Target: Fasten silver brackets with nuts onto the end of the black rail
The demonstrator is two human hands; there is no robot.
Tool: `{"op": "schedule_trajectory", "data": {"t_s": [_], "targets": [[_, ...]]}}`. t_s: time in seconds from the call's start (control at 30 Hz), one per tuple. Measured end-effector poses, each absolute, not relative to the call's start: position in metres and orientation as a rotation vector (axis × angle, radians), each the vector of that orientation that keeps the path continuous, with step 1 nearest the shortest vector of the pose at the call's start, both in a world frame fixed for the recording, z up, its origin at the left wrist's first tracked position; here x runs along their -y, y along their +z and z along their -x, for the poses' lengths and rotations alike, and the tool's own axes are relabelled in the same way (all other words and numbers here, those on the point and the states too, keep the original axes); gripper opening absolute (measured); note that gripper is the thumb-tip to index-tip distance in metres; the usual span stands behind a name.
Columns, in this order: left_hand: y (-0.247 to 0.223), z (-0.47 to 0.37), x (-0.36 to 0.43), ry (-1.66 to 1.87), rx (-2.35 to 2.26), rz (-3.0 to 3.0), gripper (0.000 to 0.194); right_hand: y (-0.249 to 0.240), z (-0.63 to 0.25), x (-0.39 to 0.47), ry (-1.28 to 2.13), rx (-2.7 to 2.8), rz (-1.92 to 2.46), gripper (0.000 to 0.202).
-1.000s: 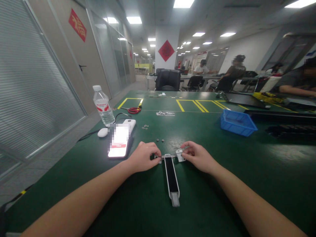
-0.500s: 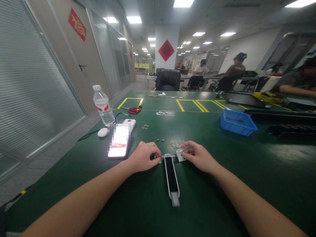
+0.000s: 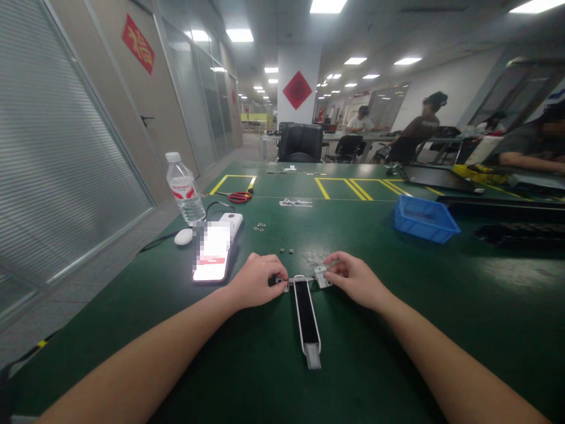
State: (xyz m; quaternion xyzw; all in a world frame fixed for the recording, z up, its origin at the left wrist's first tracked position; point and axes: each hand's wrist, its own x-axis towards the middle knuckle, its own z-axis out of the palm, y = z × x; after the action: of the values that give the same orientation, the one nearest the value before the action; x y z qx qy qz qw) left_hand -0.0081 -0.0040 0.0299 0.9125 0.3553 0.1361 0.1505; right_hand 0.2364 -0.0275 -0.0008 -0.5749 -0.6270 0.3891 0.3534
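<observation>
Office room, open-plan, ceiling lights lit; one dark green table (image 3: 375, 365) with yellow tape markings. Clock positions taken from the top of the central piece, twelve being away from the wearer. Central piece: one long black strip in a narrow white frame (image 3: 308, 312), lying flat on the table, grey tab (image 3: 313, 357) at six; slim metal rod (image 3: 304, 280) across its upper end. Left hand (image 3: 258, 280), at nine: grip closed, thumb and fingertips pinching a small silver metal bracket (image 3: 286, 286), partly hidden by the fingers, beside the rod's end. Right hand (image 3: 353, 280), at three: grip narrowed to a light pinch, thumb and finger on the edge of a pale silver metal plate (image 3: 322, 275); whether plate and rod touch cannot be told. Loose stock: two small dark round metal pieces (image 3: 291, 251) at eleven; cluster of small thin metal rings (image 3: 261, 227), farther out, also near eleven; lit smartphone (image 3: 212, 265) at ten; blue rectangular plastic bin (image 3: 426, 219) at two.
</observation>
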Motion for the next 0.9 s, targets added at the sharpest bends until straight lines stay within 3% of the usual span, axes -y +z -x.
{"op": "schedule_trajectory", "data": {"t_s": [0.9], "targets": [[0.0258,0.0086,0.0018,0.408,-1.009,-2.644,0.012,0.0036,-0.2365,0.0301,0.909,1.614,1.426,0.022]]}}
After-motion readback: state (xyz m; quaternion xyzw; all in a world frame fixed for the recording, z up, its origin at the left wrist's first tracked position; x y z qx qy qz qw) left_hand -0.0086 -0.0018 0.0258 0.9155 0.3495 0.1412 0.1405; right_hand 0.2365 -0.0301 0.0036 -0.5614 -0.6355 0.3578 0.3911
